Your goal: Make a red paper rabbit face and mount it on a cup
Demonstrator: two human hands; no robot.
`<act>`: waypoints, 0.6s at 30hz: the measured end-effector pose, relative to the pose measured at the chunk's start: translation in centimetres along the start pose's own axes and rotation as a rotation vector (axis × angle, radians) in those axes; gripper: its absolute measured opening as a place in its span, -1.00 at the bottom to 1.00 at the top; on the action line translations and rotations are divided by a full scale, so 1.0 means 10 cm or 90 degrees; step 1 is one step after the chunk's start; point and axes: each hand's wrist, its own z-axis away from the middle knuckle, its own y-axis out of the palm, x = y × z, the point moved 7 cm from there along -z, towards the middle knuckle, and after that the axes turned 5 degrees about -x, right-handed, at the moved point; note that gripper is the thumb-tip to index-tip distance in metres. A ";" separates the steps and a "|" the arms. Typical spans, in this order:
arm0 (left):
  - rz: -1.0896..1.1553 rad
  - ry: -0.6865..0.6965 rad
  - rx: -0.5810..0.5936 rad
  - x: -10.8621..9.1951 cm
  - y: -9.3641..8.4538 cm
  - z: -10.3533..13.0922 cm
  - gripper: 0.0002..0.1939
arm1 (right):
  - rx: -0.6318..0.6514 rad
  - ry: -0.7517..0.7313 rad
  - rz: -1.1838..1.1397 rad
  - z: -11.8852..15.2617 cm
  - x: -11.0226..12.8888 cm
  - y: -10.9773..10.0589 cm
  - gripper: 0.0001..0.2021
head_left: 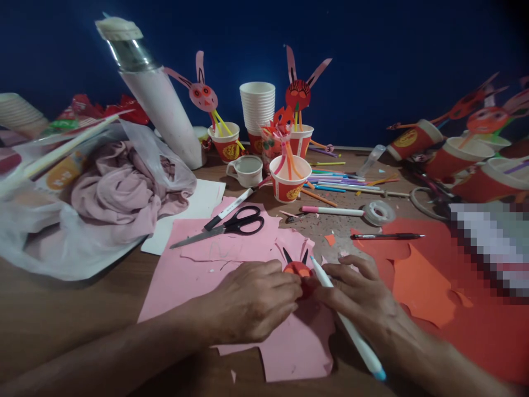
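Note:
A red paper face (296, 268) with pink ears marked in black lies over pink paper (165, 286). My left hand (258, 298) has its fingers closed on the face's left and lower edge. From the right, my right hand (359, 292) pinches the same face with thumb and fingertips, partly hiding it. A white marker with light blue ends (351, 331) rests between the fingers of my right hand and slants down to the right. Black-handled scissors (239, 221) lie on the pink paper beyond my left hand.
Paper cups with rabbit figures (223, 140) stand at the back beside stacked white cups (257, 105) and a mug (247, 170). A white thermos (161, 110) leans behind a plastic bag (49, 242). Tape (379, 212), pens and red paper (487, 331) lie right.

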 end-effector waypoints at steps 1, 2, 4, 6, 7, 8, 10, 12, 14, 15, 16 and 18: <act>0.000 0.001 -0.002 0.00 0.00 0.00 -0.77 | 0.003 0.006 -0.007 0.01 0.00 0.01 -0.63; -0.001 0.000 -0.004 0.00 0.00 0.00 -0.77 | 0.003 0.017 -0.015 0.01 0.00 0.02 -0.63; -0.005 -0.006 -0.005 0.00 -0.01 0.00 -0.77 | -0.008 0.033 -0.028 0.03 -0.03 0.00 -0.65; -0.012 -0.008 -0.004 0.00 -0.01 0.00 -0.77 | -0.035 0.036 -0.032 0.04 -0.06 -0.03 -0.67; -0.016 -0.007 -0.003 0.00 -0.01 0.00 -0.77 | -0.055 0.032 -0.037 0.05 -0.07 -0.06 -0.68; -0.018 -0.006 -0.002 0.00 -0.02 0.01 -0.77 | -0.072 0.030 -0.045 0.06 -0.08 -0.07 -0.69; -0.019 -0.006 -0.003 0.00 -0.02 0.01 -0.76 | -0.113 0.038 -0.071 0.08 -0.11 -0.11 -0.70; -0.012 -0.013 -0.002 0.01 -0.02 0.01 -0.76 | -0.140 0.051 -0.092 0.10 -0.14 -0.13 -0.72; -0.005 -0.021 -0.006 0.01 -0.02 0.01 -0.76 | -0.153 0.065 -0.092 0.11 -0.14 -0.13 -0.73; -0.004 -0.018 -0.014 0.01 -0.02 0.01 -0.77 | -0.144 0.070 -0.084 0.11 -0.14 -0.12 -0.73; -0.005 -0.012 -0.025 0.01 -0.03 0.01 -0.77 | -0.126 0.074 -0.075 0.10 -0.14 -0.09 -0.73; -0.010 0.001 -0.041 0.00 -0.04 0.02 -0.79 | -0.092 0.081 -0.065 0.09 -0.14 -0.06 -0.73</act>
